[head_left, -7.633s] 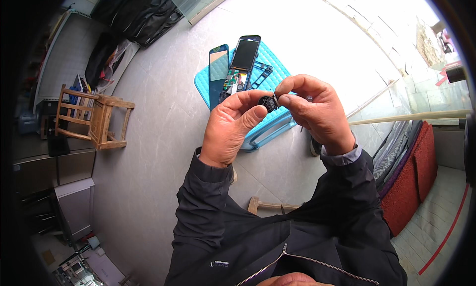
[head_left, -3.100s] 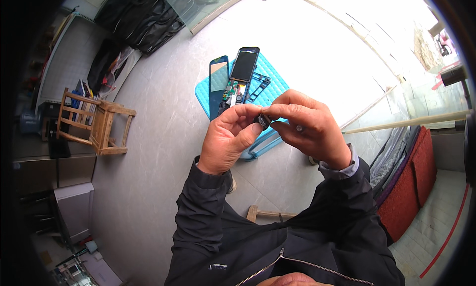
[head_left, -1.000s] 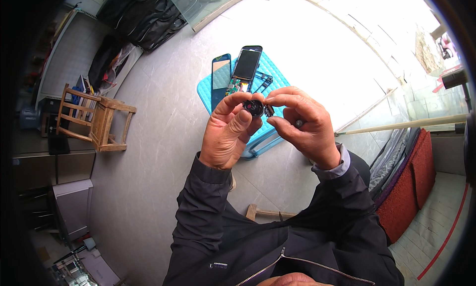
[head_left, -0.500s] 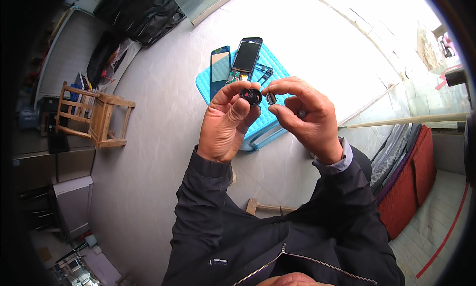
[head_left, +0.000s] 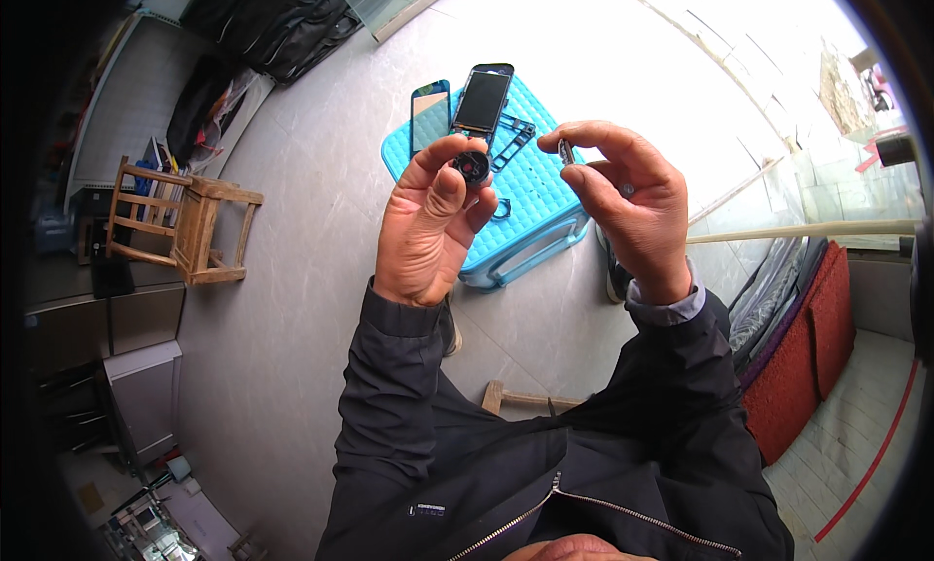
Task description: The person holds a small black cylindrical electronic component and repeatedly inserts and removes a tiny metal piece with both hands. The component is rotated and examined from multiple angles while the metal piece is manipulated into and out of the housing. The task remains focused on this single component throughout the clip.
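1. Landmark: blue plastic stool, standing on the grey tiled floor ahead of the person. All places below are ref. to it.

2. Left hand: raised above the stool's near-left edge, palm toward the camera. Thumb and index are pinched on a small round black part, lens-like, with a dark centre. Remaining fingers curl loosely behind. Judged reason: the part is held up at eye level for inspection.

3. Right hand: raised above the stool's near-right corner, apart from the left hand. Thumb and index grip a tiny thin grey piece, too small to identify. Other fingers are half bent, not clenched. The 2 held pieces sit near each other, not touching; judged as just separated or about to be fitted.

4. On the stool top, far side: a dark phone body, screen up, with a blue-tinted glass panel just left of it at the stool's far-left edge. A thin dark frame piece lies right of the phone. A small ring-like bit lies nearer, close to the left thumb. Judged reason: the stool serves as a parts tray, kept within reach.

5. Labels, packages: none legible. Approx. 1 small light tag shows on the dark jacket, near side of the stool.

6. Left of the stool, well apart: a low wooden stool frame. Beyond the stool, far left: black bags. Right of it: red mat.
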Demonstrator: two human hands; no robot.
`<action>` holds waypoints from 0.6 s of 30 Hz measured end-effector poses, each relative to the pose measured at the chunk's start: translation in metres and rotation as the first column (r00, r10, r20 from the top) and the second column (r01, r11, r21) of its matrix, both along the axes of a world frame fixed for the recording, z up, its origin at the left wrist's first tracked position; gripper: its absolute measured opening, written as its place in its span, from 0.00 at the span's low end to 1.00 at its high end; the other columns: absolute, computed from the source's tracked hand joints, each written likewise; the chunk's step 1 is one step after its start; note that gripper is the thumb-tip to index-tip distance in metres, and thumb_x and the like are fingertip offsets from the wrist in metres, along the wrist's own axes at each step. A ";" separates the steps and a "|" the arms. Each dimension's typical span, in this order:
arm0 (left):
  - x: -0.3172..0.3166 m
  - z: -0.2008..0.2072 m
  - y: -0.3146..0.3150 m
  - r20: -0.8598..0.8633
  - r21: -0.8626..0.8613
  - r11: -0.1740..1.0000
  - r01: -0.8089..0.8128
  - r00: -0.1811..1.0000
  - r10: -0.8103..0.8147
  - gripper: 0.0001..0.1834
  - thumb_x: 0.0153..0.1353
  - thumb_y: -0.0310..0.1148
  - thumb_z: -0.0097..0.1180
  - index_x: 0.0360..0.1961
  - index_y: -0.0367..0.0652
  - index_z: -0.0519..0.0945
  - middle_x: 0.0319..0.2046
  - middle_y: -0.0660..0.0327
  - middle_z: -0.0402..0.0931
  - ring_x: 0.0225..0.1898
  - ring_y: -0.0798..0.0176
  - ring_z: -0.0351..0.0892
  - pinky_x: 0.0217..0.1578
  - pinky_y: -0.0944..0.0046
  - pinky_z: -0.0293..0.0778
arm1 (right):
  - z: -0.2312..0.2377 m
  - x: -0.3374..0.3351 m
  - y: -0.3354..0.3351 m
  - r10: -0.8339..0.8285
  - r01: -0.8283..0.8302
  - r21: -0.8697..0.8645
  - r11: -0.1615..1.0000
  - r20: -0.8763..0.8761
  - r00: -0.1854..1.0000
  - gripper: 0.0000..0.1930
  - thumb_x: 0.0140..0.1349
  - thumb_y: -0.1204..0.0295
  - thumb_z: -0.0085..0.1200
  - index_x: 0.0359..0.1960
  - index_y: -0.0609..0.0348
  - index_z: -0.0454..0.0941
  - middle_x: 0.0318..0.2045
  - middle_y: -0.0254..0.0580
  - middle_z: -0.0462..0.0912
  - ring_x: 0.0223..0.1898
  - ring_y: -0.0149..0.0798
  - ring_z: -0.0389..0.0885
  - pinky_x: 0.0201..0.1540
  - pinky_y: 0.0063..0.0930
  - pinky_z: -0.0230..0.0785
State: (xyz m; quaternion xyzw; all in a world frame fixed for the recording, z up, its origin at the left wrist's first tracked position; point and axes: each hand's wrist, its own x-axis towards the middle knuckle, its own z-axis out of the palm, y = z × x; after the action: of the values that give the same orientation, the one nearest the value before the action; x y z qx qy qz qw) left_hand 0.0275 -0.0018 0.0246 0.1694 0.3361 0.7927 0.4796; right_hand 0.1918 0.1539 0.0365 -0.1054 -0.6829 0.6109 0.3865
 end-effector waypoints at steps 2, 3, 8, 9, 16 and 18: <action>0.000 -0.001 -0.001 -0.006 -0.009 1.000 -0.001 1.000 0.001 0.21 0.65 0.38 0.71 0.57 0.47 0.83 0.54 0.62 0.84 0.48 0.69 0.86 0.48 0.68 0.90 | 0.000 -0.001 -0.001 0.018 -0.018 -0.015 1.000 -0.001 1.000 0.16 0.71 0.77 0.66 0.58 0.65 0.83 0.50 0.45 0.89 0.37 0.26 0.88 0.36 0.16 0.80; -0.001 -0.002 -0.001 -0.006 -0.011 1.000 0.001 1.000 -0.001 0.21 0.65 0.38 0.71 0.57 0.48 0.83 0.53 0.62 0.84 0.48 0.69 0.86 0.48 0.68 0.89 | 0.000 -0.001 -0.002 0.028 -0.028 -0.025 0.999 0.000 1.000 0.16 0.70 0.77 0.66 0.58 0.65 0.83 0.51 0.44 0.89 0.37 0.25 0.88 0.37 0.16 0.79; -0.003 -0.004 -0.003 0.026 0.015 0.999 0.045 0.999 -0.046 0.21 0.68 0.34 0.68 0.61 0.47 0.80 0.58 0.60 0.84 0.53 0.59 0.88 0.53 0.60 0.89 | 0.002 0.001 -0.003 0.075 -0.075 -0.006 0.997 0.030 0.997 0.17 0.69 0.79 0.65 0.58 0.65 0.83 0.51 0.43 0.88 0.37 0.24 0.88 0.37 0.16 0.79; -0.002 -0.004 -0.003 0.021 0.008 0.999 0.048 0.999 -0.049 0.20 0.69 0.34 0.68 0.61 0.47 0.80 0.58 0.60 0.84 0.53 0.60 0.88 0.53 0.59 0.90 | 0.002 0.001 -0.003 0.088 -0.088 -0.010 0.996 0.037 0.995 0.16 0.69 0.80 0.65 0.58 0.65 0.83 0.51 0.43 0.88 0.37 0.23 0.88 0.37 0.16 0.79; 0.004 0.001 -0.002 -0.087 -0.075 0.996 0.037 0.995 -0.044 0.20 0.67 0.39 0.70 0.58 0.51 0.83 0.54 0.66 0.85 0.52 0.69 0.86 0.51 0.64 0.88 | 0.007 0.000 -0.008 0.075 -0.075 0.212 0.974 0.006 0.997 0.20 0.62 0.83 0.68 0.56 0.61 0.84 0.52 0.44 0.89 0.30 0.23 0.82 0.30 0.16 0.71; 0.006 0.002 -0.001 -0.106 -0.078 0.996 0.045 0.993 -0.053 0.19 0.67 0.39 0.70 0.58 0.51 0.82 0.54 0.66 0.85 0.53 0.68 0.85 0.51 0.63 0.89 | 0.009 -0.001 -0.009 0.066 -0.070 0.301 0.951 0.021 0.998 0.21 0.60 0.84 0.69 0.55 0.61 0.84 0.52 0.46 0.89 0.35 0.29 0.86 0.34 0.20 0.76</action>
State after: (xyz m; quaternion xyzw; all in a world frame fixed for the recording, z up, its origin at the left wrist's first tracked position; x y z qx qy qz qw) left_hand 0.0334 -0.0032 0.0270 0.2022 0.3871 0.7570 0.4860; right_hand 0.1911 0.1453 0.0459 -0.0247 -0.7735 0.5118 0.3731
